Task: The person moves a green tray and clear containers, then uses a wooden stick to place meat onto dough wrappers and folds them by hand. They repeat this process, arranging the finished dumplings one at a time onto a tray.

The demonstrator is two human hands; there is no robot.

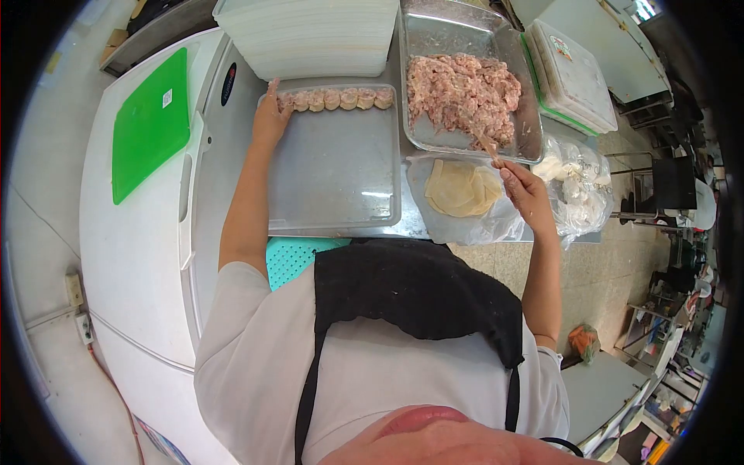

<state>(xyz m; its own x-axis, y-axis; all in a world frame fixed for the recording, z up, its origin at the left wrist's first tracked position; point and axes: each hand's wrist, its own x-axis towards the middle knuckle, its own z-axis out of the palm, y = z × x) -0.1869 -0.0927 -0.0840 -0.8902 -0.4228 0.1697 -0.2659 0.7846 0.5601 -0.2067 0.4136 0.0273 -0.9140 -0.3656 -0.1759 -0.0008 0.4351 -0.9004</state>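
Observation:
My left hand (270, 116) is at the top left corner of a clear plastic tray (333, 170). Its fingers and thumb are around the leftmost dumpling (287, 101), partly hiding it. A row of several open-topped dumplings (347, 98), filled with meat, runs along the tray's far edge. My right hand (527, 190) grips a thin, flat spatula-like tool (487, 145), whose tip is in pink minced meat (463, 89). That meat lies in a metal pan (422, 138). Just left of my right hand, a stack of round dough wrappers (461, 188) rests on plastic.
Behind the tray stands a tall stack of plastic trays (310, 39). Lidded containers (573, 74) sit right of the pan, with plastic bags of pale dough (577, 182) nearer. A white fridge (147, 232) bearing a green board (153, 128) is on the left. A turquoise perforated surface (293, 262) shows below the tray.

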